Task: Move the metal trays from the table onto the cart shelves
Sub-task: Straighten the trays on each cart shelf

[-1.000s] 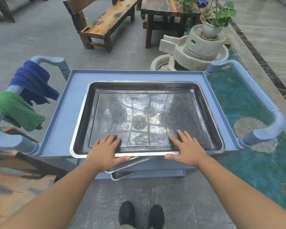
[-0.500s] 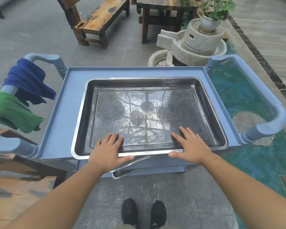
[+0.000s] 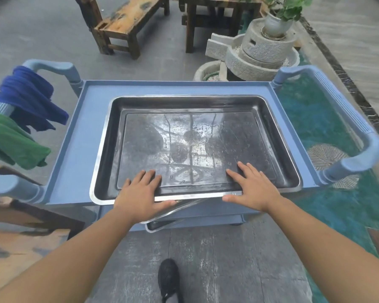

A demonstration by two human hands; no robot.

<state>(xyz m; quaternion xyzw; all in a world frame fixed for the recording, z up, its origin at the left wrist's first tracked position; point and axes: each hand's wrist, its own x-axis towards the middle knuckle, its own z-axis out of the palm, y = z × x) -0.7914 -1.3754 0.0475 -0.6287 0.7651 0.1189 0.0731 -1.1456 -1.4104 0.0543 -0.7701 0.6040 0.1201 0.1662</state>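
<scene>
Cloths: we see a green cloth (image 3: pixel 15 145) and a blue cloth (image 3: pixel 29 97) draped over the cart's left handle (image 3: pixel 11 189), the blue one farther from us.
Worktop: a wooden worktop (image 3: pixel 11 248) shows at our lower left, just beside the cart.
Cart: the blue cart (image 3: pixel 74 149) stands in front of us, its top shelf carrying one tray.
Left hand: our left hand (image 3: pixel 138 193) lies flat over the tray's near rim, fingers straight and slightly spread, fingertips on the tray floor, thumb pointing right along the rim. It grasps nothing.
Tray: the metal tray (image 3: pixel 206 101) sits flat on the top shelf, nearer the right side, its near rim at the shelf's near edge.
Lower trays: the corners of two more trays (image 3: pixel 162 225) poke out below the top shelf, between our hands; the upper one looks tilted.
Right hand: our right hand (image 3: pixel 252 189) also lies flat over the near rim, fingers straight and spread, holding nothing.
Right handle: the right handle (image 3: pixel 359 158) is bare.
Beyond: a stone mill (image 3: pixel 256 53) stands behind the cart.
</scene>
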